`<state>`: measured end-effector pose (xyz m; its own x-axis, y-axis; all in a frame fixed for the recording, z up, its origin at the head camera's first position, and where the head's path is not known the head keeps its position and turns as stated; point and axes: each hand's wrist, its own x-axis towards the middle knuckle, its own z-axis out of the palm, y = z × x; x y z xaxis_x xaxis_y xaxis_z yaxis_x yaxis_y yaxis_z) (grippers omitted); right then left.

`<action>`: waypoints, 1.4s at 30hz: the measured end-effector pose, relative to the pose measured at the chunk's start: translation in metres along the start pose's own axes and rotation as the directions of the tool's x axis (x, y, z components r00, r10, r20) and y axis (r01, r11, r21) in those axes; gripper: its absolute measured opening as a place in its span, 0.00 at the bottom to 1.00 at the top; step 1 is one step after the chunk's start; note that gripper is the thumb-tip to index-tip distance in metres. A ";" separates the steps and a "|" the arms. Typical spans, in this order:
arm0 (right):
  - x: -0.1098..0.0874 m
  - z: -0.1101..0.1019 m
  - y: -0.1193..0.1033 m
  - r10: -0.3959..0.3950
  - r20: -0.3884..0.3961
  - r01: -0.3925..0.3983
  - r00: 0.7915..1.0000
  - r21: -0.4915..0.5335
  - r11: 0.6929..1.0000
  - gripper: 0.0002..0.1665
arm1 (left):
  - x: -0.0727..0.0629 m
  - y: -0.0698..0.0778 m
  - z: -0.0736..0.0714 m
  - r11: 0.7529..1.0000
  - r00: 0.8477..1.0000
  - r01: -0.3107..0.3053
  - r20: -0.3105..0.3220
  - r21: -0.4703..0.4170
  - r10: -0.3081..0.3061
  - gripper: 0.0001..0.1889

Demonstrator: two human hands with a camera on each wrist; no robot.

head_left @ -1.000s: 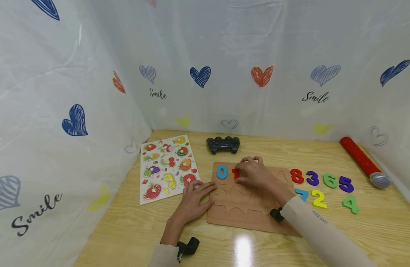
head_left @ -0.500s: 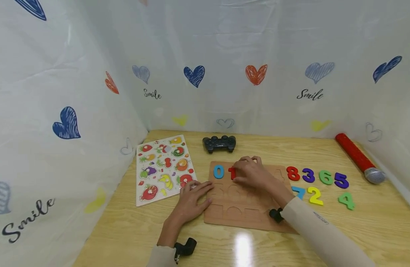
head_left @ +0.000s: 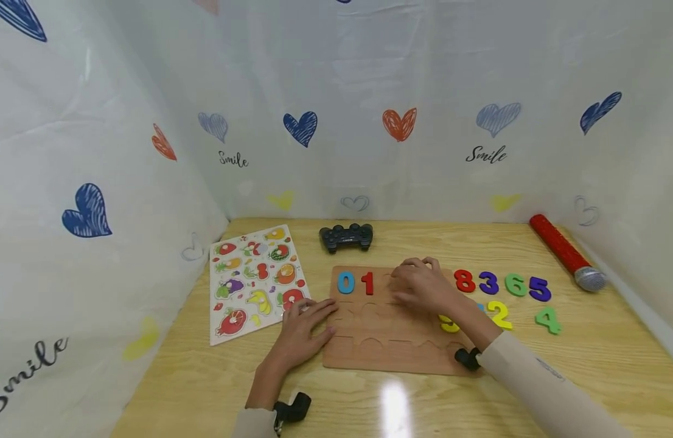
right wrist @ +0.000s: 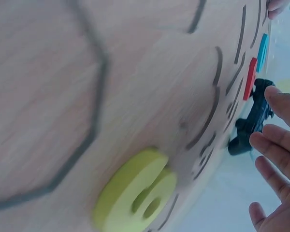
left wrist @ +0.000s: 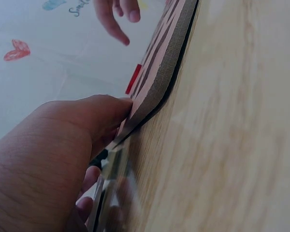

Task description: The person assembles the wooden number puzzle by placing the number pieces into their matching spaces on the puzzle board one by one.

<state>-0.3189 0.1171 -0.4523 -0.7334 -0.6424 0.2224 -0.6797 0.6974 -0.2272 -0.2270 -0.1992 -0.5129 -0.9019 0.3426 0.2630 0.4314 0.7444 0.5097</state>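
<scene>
My left hand [head_left: 303, 333] rests with fingers stretched out at the left edge of a wooden number puzzle board [head_left: 369, 356]. In the left wrist view its thumb [left wrist: 108, 112] touches the board's edge. A blue number 0 [head_left: 345, 283] and a red number 1 [head_left: 367, 283] sit side by side in the board's top row. Over the board, to the right of the 1, hovers my right hand [head_left: 423, 286], fingers loosely bent. The right wrist view shows that hand [right wrist: 280, 150] spread and holding nothing. A yellow number 9 [right wrist: 135, 193] lies on the board, partly behind the right forearm in the head view.
Right of the board lie a red 8 [head_left: 465, 281], purple 3 [head_left: 488, 283], green 6 [head_left: 515, 285], purple 5 [head_left: 540, 289], yellow 2 [head_left: 499, 315] and green 4 [head_left: 548, 320]. A fruit puzzle [head_left: 249, 322], game controller [head_left: 345, 237] and red microphone [head_left: 563, 249] surround it.
My right hand has let go of the red 1 and moved right, leaving it in the top row. The yellow 9 has come into sight. The head view has shifted slightly; the left hand stays.
</scene>
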 end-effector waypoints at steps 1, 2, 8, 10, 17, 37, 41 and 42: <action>-0.002 -0.001 0.001 0.000 -0.001 0.000 1.000 -0.010 1.000 0.21 | 0.000 0.000 0.000 1.000 1.000 0.004 0.004 0.000 -0.004 0.25; -0.005 -0.002 0.003 -0.002 -0.005 0.002 1.000 -0.023 1.000 0.21 | 0.000 -0.001 0.000 1.000 1.000 0.001 0.003 0.003 -0.001 0.25; -0.019 -0.008 0.008 0.015 -0.037 -0.017 0.999 -0.031 0.999 0.21 | -0.001 -0.001 0.001 1.000 1.000 0.005 0.004 0.002 -0.005 0.25; -0.024 -0.010 0.010 0.016 -0.045 -0.017 0.999 -0.019 1.000 0.21 | -0.001 -0.001 0.001 1.000 1.000 0.003 0.001 0.005 -0.003 0.25; -0.038 -0.016 0.014 -0.014 -0.080 0.012 0.997 -0.023 1.000 0.21 | -0.002 -0.002 0.002 1.000 1.000 0.004 -0.003 0.003 -0.004 0.25; -0.075 -0.027 0.029 0.053 -0.081 -0.056 0.995 -0.039 0.998 0.21 | -0.001 -0.001 0.003 1.000 1.000 0.000 -0.012 0.008 0.000 0.25; -0.082 -0.028 0.031 0.067 -0.080 -0.069 0.995 -0.028 0.997 0.22 | -0.001 -0.002 0.004 1.000 1.000 -0.005 -0.021 0.017 0.005 0.25; -0.084 -0.029 0.032 0.073 -0.077 -0.075 0.994 -0.023 0.997 0.23 | -0.001 -0.002 0.004 1.000 1.000 -0.006 -0.023 0.021 0.006 0.25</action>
<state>-0.2787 0.2024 -0.4510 -0.7783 -0.5632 0.2777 -0.6223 0.7509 -0.2211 -0.2268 -0.1987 -0.5176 -0.8984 0.3340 0.2850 0.4361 0.7542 0.4909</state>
